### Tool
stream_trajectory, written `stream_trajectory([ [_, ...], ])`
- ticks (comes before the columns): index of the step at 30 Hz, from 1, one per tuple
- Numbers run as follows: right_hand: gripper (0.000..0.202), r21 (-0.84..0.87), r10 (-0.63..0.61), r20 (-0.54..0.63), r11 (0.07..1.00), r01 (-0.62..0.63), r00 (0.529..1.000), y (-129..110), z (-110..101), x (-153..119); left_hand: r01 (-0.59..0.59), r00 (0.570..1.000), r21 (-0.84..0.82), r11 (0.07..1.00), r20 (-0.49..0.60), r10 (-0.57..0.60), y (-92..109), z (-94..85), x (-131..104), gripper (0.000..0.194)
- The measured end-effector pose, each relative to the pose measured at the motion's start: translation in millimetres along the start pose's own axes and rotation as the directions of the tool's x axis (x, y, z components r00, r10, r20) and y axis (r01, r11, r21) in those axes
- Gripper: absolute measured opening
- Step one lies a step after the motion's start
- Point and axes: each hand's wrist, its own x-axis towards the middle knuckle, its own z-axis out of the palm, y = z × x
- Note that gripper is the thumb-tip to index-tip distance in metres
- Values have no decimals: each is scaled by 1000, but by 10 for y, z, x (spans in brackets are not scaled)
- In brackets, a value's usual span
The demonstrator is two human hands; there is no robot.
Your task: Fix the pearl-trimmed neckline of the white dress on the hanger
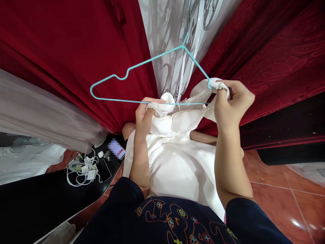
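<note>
Garment: a white satin dress with a pearl-beaded neckline (pixel 177 135) is held up in front of the body, its skirt hanging down over the lap towards the red tiled floor (pixel 279 189).
Hanger: a thin turquoise wire hanger (pixel 122 76) is suspended by its hook above, its lower bar passing just over the neckline.
Handling: the fabric is judged soft, light and rather slippery, the beading probably delicate (easily snagged on wire); the shoulder straps and neckline edge are judged the soundest places to take hold.
Left hand: the left hand (pixel 144 115) is raised, forearm upright, fingers pinched on the beaded neckline at the hanger's bar.
Right hand: the right hand (pixel 232 101) is lifted higher, wrist bent inwards, its grip closed on the dress's shoulder strap, which is bunched against the hanger's right end.
Surroundings: red velvet curtains (pixel 63 44) are draped behind; phones and white charger cables (pixel 86 169) lie on a black surface (pixel 30 203) at the left.
</note>
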Motion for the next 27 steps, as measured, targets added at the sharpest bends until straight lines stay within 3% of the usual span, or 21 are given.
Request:
stream_trajectory([
  [3,23,-6,68,-70,998,-68,995,104,-104,173,-15,1000,2,1000,-1,15,-3,-28,19,27],
  [7,21,53,136,-215,990,-127,967,539,-336,320,3,1000,-20,1000,14,-2,-33,20,5,28],
  [8,16,36,139,-138,990,-136,981,661,-393,308,10,1000,-37,999,21,-10,-51,42,-2,29],
  [9,13,14,125,-188,992,-124,974,768,-441,272,16,999,-55,998,29,-14,-72,65,-8,29],
  [12,15,-53,109,-108,992,-115,988,922,-519,44,19,999,-74,997,33,-16,-138,131,-20,30],
  [15,16,-110,51,3,993,-51,999,765,-505,-261,22,1000,-60,998,1,-22,-181,179,-24,31],
  [18,12,-63,-130,182,988,143,975,386,-432,-520,21,1000,-59,998,-7,-22,-196,205,-24,33],
  [20,6,28,-269,187,963,269,945,109,-365,-629,14,1000,-63,998,-6,-15,-201,212,-26,31],
  [22,13,101,-341,130,939,330,931,-124,-285,-675,18,1000,-78,997,-4,-18,-205,215,-29,27],
  [25,23,167,-362,61,923,348,930,-331,-152,-636,31,1000,-103,994,4,-30,-197,218,-35,28],
  [27,26,155,-334,108,936,316,937,-372,-69,-571,44,999,-105,993,16,-42,-182,218,-39,31],
])
